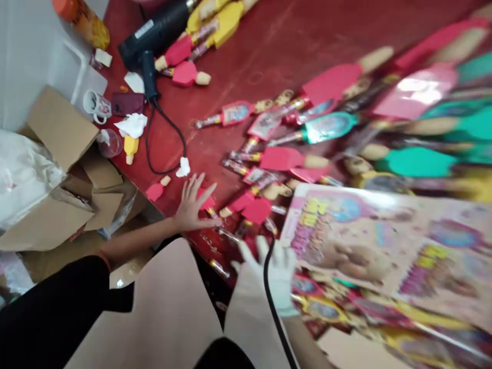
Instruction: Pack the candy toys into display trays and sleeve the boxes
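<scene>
My bare left hand (194, 205) is over the red table's near edge with its fingers spread, close to a small red paddle-shaped piece (205, 199). It holds nothing I can see. My right hand (273, 271), in a white glove, reaches in beside the pile with its fingers apart; a black cord (271, 287) crosses in front of it. Between the hands lie red paddle-shaped toys (258, 210) with tan knobs and slim clear tubes. A printed pink card sheet (369, 246) is right of the glove. Motion blurs the right side.
A black heat gun (154, 38) lies at the back left, its cord looped on the red table (238, 66). Nearby are a white mug (97, 105), a plastic cup (109, 142) and an orange-capped bottle (82, 23). Open cardboard boxes (61, 128) stand left. Green toys (418, 161) are piled right.
</scene>
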Demonstrator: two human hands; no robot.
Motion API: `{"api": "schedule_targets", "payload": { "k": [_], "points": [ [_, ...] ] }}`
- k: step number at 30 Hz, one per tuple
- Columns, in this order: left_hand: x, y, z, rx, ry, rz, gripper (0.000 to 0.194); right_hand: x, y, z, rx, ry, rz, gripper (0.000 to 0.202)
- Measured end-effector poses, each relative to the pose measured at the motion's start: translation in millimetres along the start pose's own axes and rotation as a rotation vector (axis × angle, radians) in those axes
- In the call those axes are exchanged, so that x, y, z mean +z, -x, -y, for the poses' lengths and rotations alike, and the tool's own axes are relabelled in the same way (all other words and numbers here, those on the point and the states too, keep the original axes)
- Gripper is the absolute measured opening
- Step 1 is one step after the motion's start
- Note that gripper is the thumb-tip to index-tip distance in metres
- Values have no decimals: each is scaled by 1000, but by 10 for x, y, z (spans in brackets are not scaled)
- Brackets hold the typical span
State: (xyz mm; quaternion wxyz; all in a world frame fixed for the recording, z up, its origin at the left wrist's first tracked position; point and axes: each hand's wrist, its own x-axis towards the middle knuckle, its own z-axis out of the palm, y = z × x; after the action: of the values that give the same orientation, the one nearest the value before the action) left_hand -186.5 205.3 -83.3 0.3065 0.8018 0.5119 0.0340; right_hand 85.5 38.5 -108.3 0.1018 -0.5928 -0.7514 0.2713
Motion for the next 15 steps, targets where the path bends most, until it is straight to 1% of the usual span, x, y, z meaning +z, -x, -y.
{"api": "schedule_targets", "payload": {
  "k": [1,2,3,4,5,6,7,8,9,10,11,12,14,15],
  "points": [
    [201,234,-42,-33,-5,43,112,125,136,90,10,35,0,50],
    [403,373,-98,-51,-12,85,113,247,240,140,7,73,-9,50],
    [593,423,-162,-57,-23,110,109,355,306,149,-9,110,-22,50],
    [758,398,-227,-43,-33,123,100,441,333,126,-30,139,-46,49],
    [888,326,-286,-10,-40,126,90,500,326,82,-45,162,-79,49],
    [977,234,-330,33,-47,117,81,534,293,32,-51,176,-110,50],
    [1023,155,-351,79,-51,102,75,548,247,-12,-40,184,-136,51],
    [1029,114,-343,115,-54,84,73,550,202,-41,-16,182,-158,50],
    [1002,133,-303,135,-55,64,73,548,171,-49,11,167,-187,48],
    [952,219,-231,142,-58,50,77,546,166,-35,41,145,-223,46],
    [891,372,-135,149,-63,51,82,549,197,2,73,125,-262,45],
    [833,578,-25,166,-71,73,89,556,264,55,104,103,-304,45],
    [775,1048,188,259,-104,187,104,564,478,172,167,48,-395,47],
    [794,1249,268,330,-132,270,108,553,597,210,217,12,-445,48]
  ]
}}
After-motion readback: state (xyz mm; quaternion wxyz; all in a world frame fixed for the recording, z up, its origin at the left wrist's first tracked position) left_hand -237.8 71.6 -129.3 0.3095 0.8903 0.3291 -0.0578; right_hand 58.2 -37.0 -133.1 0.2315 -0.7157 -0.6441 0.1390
